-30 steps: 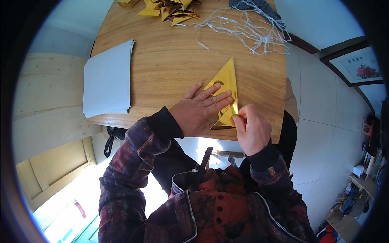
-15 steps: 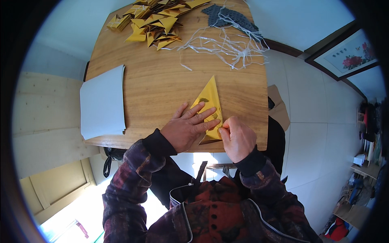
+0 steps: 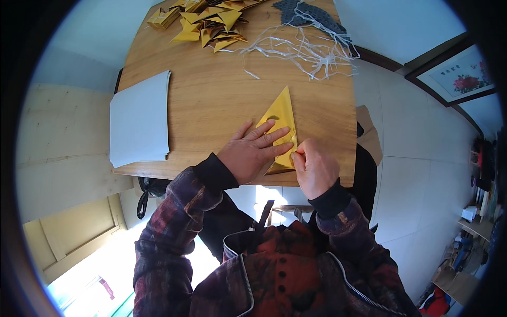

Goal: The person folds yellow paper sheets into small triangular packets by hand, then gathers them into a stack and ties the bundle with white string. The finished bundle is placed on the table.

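A shiny gold sheet of paper (image 3: 283, 112), folded to a tall triangle with its point away from me, lies near the front edge of the wooden table. My left hand (image 3: 248, 157) rests flat across it, fingers spread over its middle. At the triangle's lower right edge, my right hand (image 3: 317, 166) is closed, thumb and forefinger pinching the paper there. Part of the paper's lower left is covered by my left hand.
Folded gold paper pieces (image 3: 211, 26) are heaped at the far left of the table (image 3: 206, 100). White strings (image 3: 301, 50) lie tangled beside a grey textured cloth (image 3: 303, 18) at the far right. A stack of pale sheets (image 3: 140, 119) sits at the left edge.
The whole view has shifted, so the table appears a little higher and further right. Both hands remain on the gold paper, the right one still pinching its edge.
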{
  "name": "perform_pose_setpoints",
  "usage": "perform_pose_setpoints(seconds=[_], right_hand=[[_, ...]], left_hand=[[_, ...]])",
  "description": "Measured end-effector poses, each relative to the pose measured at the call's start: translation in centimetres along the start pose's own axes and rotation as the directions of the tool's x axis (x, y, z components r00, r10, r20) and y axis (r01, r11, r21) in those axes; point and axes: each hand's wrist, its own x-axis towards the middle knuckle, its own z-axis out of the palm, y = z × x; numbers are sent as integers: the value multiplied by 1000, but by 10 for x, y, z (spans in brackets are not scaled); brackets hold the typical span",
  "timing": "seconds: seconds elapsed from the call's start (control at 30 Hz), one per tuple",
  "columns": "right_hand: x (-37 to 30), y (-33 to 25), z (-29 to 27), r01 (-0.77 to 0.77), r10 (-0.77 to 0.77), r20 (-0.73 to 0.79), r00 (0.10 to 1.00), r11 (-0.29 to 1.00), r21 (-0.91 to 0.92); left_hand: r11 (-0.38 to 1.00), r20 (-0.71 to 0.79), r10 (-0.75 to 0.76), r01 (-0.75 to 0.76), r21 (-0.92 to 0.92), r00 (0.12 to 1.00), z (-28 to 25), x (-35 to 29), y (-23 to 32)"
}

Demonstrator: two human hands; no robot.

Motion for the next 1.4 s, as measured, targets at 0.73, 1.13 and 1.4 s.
perform_pose_setpoints(seconds=[0.73, 1.13, 1.4], right_hand=[[-51, 13, 21, 485, -462, 147, 874, 833, -265], [-41, 21, -1, 378, -365, -166, 916, 924, 58], [-52, 18, 7, 468, -468, 57, 882, 854, -228]], left_hand=[[998, -52, 3, -6, -67, 999, 7, 0, -3], [996, -48, 0, -4, -85, 999, 7, 0, -2], [997, -61, 3, -7, -76, 998, 9, 0, -3]])
